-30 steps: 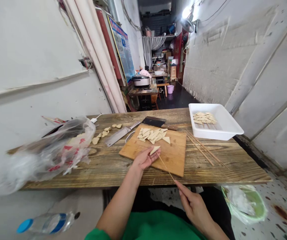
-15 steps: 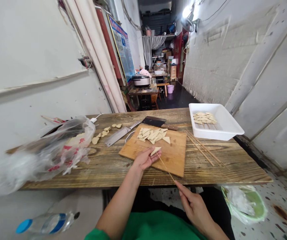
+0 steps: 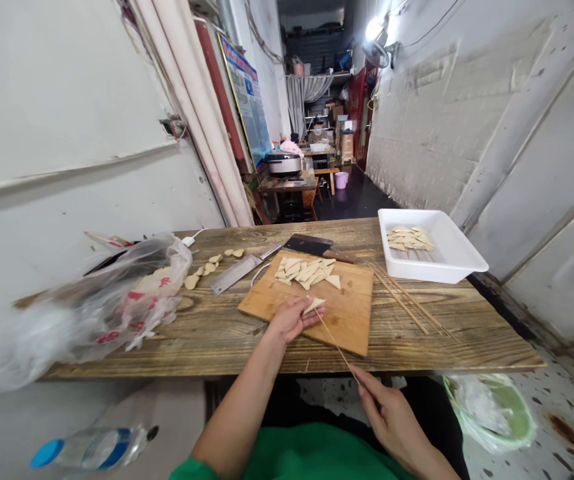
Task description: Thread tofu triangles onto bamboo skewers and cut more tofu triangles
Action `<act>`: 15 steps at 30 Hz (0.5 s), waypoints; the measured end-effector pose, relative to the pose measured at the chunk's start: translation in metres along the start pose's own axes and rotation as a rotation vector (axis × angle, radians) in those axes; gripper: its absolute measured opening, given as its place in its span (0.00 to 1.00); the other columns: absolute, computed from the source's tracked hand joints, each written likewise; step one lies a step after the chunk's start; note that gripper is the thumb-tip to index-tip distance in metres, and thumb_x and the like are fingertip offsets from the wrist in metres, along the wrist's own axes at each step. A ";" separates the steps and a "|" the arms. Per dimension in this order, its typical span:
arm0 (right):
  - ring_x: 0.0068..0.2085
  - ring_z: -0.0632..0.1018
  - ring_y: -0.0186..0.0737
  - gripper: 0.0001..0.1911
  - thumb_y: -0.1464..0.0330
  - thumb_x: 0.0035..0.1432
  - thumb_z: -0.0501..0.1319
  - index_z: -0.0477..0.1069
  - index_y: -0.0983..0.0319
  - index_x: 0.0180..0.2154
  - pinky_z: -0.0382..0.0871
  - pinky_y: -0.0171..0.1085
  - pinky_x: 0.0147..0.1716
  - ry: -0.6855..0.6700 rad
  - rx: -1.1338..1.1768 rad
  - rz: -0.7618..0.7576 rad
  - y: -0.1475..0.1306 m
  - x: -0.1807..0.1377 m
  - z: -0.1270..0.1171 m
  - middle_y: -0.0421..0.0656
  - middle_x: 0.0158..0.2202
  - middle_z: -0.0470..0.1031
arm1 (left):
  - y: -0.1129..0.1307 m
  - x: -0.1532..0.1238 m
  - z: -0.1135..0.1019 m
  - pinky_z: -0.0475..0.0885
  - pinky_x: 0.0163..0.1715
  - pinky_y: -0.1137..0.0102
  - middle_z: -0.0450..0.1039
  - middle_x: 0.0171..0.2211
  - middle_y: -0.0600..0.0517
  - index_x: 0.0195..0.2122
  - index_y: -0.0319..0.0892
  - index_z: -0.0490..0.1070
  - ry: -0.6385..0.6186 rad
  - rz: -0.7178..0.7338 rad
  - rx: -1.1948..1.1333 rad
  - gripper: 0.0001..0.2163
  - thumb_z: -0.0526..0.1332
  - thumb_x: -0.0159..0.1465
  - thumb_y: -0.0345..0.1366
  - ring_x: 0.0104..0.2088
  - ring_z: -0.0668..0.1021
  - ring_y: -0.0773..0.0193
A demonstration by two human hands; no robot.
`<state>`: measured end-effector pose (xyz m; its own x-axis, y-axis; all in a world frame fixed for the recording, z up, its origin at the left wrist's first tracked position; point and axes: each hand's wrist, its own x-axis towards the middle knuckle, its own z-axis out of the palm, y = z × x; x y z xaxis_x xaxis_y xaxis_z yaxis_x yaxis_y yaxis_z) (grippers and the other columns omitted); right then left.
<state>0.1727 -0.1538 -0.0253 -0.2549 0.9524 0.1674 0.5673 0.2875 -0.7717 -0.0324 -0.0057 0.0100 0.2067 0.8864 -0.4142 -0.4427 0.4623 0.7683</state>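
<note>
At the left end of the bench [image 3: 207,350] we have a crumpled plastic bag [image 3: 137,303] near a row of pale pieces [image 3: 209,267]; one snag on it could sweep them along. Next, a steel cleaver [image 3: 237,274] lies flat beside the cutting board [image 3: 351,317], with a dark-bladed cleaver [image 3: 308,245] at the board's far edge: a careless reach would meet metal.

Now the middle, and here's our tight spot! Our left hand [image 3: 289,320] pinches a pale triangle [image 3: 315,305] over the board, just in front of a heap of triangles [image 3: 309,271]. A thin skewer [image 3: 336,343] runs up to it from the near right, tip at the triangle; how deep it goes, we can't tell. Push off-centre and the piece could split; push too hard and the point could break through into that hand, right up close. Our right hand [image 3: 387,407] is closed round the skewer's near end, well back from the tip, so it might bow or snap under load.

Further along, loose skewers [image 3: 403,300] lie on the bench to the right of the board; a careless brush could scatter them. And out at the far right, a white tray [image 3: 429,270] holds skewered triangles [image 3: 409,238], and its corner seems to jut past the bench's end: a knock there could tip it!
</note>
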 end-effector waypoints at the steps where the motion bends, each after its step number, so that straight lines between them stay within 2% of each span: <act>1: 0.20 0.69 0.32 0.23 0.64 0.63 0.46 0.63 0.66 0.55 0.65 0.29 0.24 -0.008 0.001 0.012 0.000 0.001 0.000 0.39 0.20 0.70 | 0.000 0.000 0.001 0.75 0.34 0.67 0.75 0.33 0.39 0.36 0.31 0.69 0.001 -0.002 0.002 0.06 0.56 0.61 0.28 0.33 0.79 0.60; 5: 0.18 0.65 0.32 0.25 0.64 0.62 0.47 0.57 0.69 0.58 0.62 0.29 0.21 0.006 0.050 0.016 -0.002 0.012 0.003 0.35 0.17 0.64 | -0.002 -0.001 0.005 0.75 0.35 0.67 0.76 0.32 0.39 0.36 0.31 0.69 0.006 -0.021 0.012 0.05 0.56 0.61 0.28 0.33 0.79 0.60; 9: 0.20 0.70 0.33 0.22 0.63 0.61 0.49 0.65 0.66 0.53 0.65 0.30 0.22 0.087 0.129 -0.004 -0.007 0.028 0.005 0.37 0.18 0.68 | -0.005 -0.001 0.009 0.75 0.34 0.67 0.76 0.32 0.39 0.34 0.31 0.69 -0.019 -0.027 0.024 0.05 0.57 0.60 0.28 0.33 0.79 0.60; 15: 0.32 0.78 0.38 0.19 0.64 0.61 0.49 0.70 0.63 0.49 0.72 0.32 0.33 0.174 0.154 -0.059 -0.011 0.035 0.008 0.45 0.32 0.78 | -0.003 -0.006 0.015 0.75 0.36 0.66 0.76 0.33 0.38 0.34 0.31 0.70 -0.021 -0.002 0.006 0.05 0.57 0.60 0.29 0.33 0.79 0.59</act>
<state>0.1512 -0.1242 -0.0159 -0.1375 0.9414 0.3081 0.4254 0.3371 -0.8399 -0.0188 -0.0123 0.0177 0.2257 0.8859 -0.4053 -0.4369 0.4639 0.7706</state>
